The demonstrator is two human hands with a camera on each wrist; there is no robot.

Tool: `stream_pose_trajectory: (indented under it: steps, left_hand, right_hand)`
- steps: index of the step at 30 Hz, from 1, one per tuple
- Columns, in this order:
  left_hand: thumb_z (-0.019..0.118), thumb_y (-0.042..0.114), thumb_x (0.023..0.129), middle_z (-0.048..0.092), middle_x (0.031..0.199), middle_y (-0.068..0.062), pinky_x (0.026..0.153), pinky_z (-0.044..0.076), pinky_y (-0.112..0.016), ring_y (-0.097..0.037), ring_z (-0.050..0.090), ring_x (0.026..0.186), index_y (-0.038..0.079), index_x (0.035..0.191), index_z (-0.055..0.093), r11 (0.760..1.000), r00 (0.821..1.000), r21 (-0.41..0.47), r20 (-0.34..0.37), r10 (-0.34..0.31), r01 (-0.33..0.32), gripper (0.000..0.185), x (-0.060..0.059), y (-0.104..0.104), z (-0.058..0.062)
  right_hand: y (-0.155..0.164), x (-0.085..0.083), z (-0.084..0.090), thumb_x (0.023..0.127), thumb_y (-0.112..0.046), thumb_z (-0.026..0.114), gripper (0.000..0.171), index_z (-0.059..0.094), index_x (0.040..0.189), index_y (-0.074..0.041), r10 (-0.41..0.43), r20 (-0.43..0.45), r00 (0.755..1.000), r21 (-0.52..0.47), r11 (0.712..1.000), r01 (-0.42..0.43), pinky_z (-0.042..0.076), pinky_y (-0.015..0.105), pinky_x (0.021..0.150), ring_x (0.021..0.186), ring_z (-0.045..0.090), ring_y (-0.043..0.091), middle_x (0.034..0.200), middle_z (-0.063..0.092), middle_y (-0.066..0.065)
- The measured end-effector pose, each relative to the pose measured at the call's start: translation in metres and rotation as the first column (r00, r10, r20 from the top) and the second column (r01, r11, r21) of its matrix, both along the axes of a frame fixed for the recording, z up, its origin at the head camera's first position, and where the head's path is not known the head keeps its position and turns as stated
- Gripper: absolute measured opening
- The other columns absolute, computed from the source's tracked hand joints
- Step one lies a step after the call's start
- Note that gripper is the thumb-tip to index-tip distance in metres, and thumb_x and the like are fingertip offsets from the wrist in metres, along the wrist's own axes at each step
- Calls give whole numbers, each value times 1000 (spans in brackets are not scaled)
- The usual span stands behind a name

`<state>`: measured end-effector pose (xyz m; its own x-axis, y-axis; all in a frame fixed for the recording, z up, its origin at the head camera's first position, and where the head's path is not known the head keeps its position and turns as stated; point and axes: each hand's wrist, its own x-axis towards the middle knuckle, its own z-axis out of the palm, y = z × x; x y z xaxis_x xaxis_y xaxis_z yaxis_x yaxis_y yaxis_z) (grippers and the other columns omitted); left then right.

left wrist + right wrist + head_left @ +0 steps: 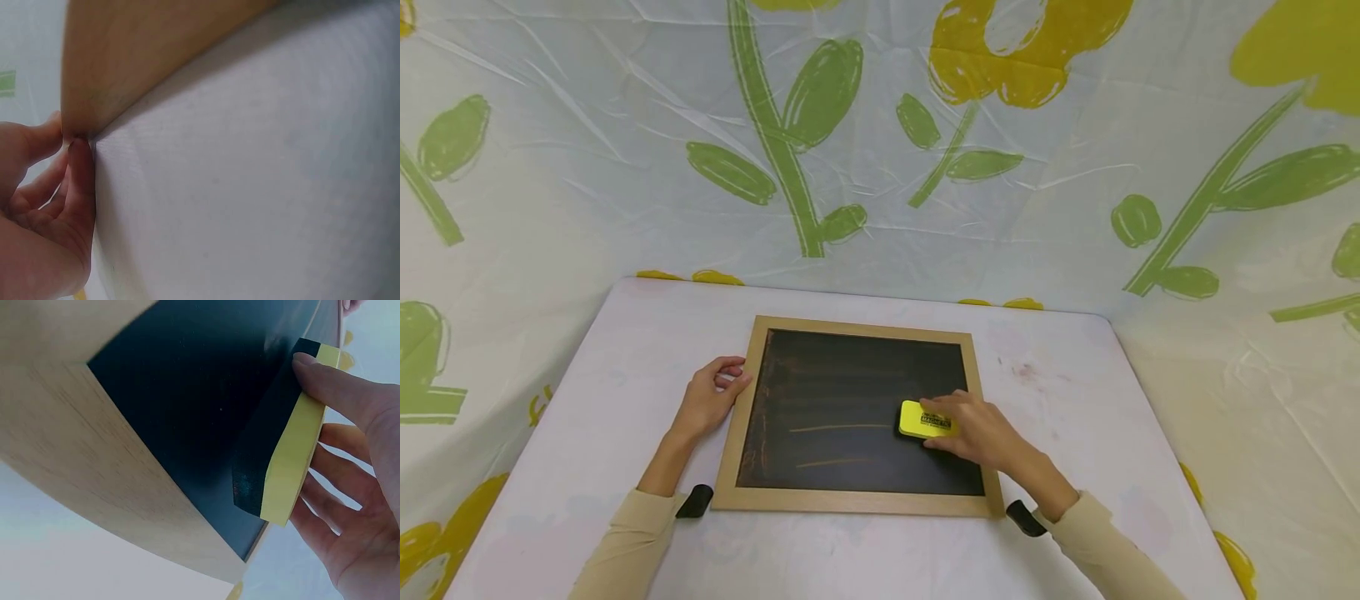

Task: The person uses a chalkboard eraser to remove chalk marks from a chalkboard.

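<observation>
Thin ochre strokes lie left of the right hand

It pinches a yellow-and-black block eraser, long axis roughly crosswise, on the wood-framed blackboard's right half. The left hand, loosely bent, touches the board's left edge.

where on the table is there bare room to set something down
Bare table: right of the chalkboard, beyond the right forearm, though smudged; the strip along the board's far side; the near side, between the sleeves. Crowded: the board's left edge, by the left hand, and its right part, under the right hand and yellow eraser.
</observation>
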<state>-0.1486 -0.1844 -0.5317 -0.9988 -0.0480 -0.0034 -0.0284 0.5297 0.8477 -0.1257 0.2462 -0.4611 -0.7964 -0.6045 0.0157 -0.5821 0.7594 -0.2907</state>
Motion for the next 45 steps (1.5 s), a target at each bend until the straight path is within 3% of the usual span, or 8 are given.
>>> stream_pose_trajectory:
  steps: [11,18,26,36,40,45]
  left_hand:
    - [67,18,102,65,112,-21,78,47,-30,-29,60,94,-6,132,60,1000,1000,-7,-12,-5,5,40,-1,-1,-1]
    - [67,19,102,65,113,-21,79,47,-33,-30,60,94,-5,133,60,1000,1000,-1,1,-5,5,40,-1,-1,0]
    - [67,20,102,65,114,-22,79,47,-34,-30,60,95,-6,133,59,1000,1000,1,0,-6,6,41,0,-1,0]
    - [66,21,102,65,114,-22,79,46,-35,-29,60,94,-5,134,59,1000,1000,-1,9,6,-6,41,-1,0,-1]
    - [66,22,103,65,114,-21,79,47,-35,-29,60,94,-5,134,59,1000,1000,-8,12,4,-4,42,-1,0,-1]
    - [66,21,103,65,114,-22,79,46,-35,-29,59,94,-5,134,59,1000,1000,-6,10,-1,1,42,-2,-1,-2]
  right_hand:
    - [-2,9,-3,80,-34,90,61,70,132,-7,14,-10,1000,-1,1000,-14,54,30,72,96,61,21,123,72,11]
    - [-7,8,-8,78,-32,91,62,71,131,-7,46,-65,997,0,999,-46,55,33,75,94,61,21,121,73,11]
    - [-16,6,-7,80,-31,90,62,70,132,-6,62,-51,997,4,998,-61,57,36,78,96,61,21,122,73,11]
    - [-30,3,-6,80,-34,90,61,71,132,-8,78,-48,996,16,997,-78,48,22,66,89,57,18,124,73,10]
    - [-37,2,-5,81,-33,89,61,70,133,-8,84,-28,996,13,996,-83,51,27,69,93,59,20,126,72,11]
    - [-46,0,-3,82,-31,89,60,69,133,-6,109,-31,994,18,994,-109,56,41,88,105,66,28,125,71,13]
